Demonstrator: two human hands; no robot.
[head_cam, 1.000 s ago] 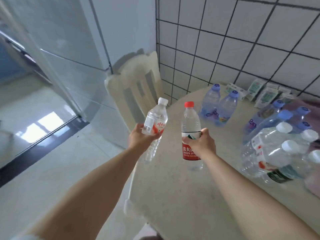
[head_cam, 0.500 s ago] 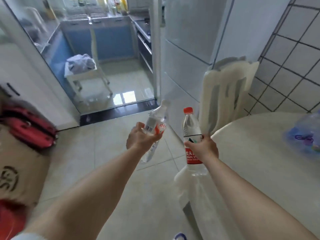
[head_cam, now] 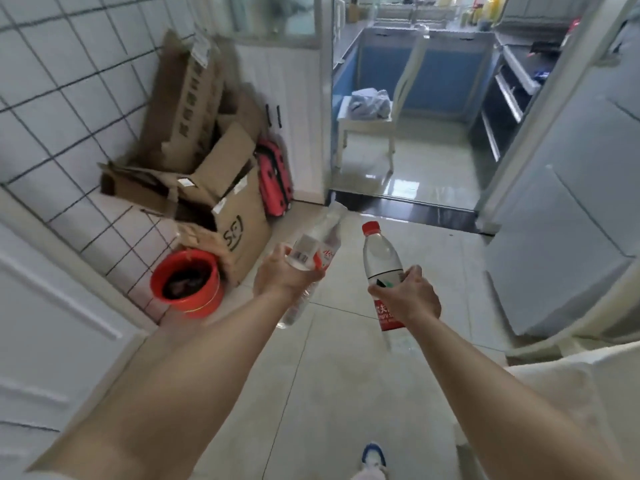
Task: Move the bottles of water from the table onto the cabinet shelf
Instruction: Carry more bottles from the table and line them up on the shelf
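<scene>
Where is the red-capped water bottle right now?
In the head view, the red-capped bottle is right of centre, gripped in the right hand above the floor, beside the white-capped bottle in the left hand.

You hold two bottles of clear, smooth plastic: the left one (head_cam: 313, 252) has a glossy paper-like label, the right one (head_cam: 381, 258) a red plastic cap and a red film label. The floor (head_cam: 346, 393) is glossy tile that reflects light. The boxes (head_cam: 207, 174) are matt brown cardboard. The bucket (head_cam: 188, 284) is shiny red plastic. The wall (head_cam: 52, 98) is smooth white tile.
</scene>
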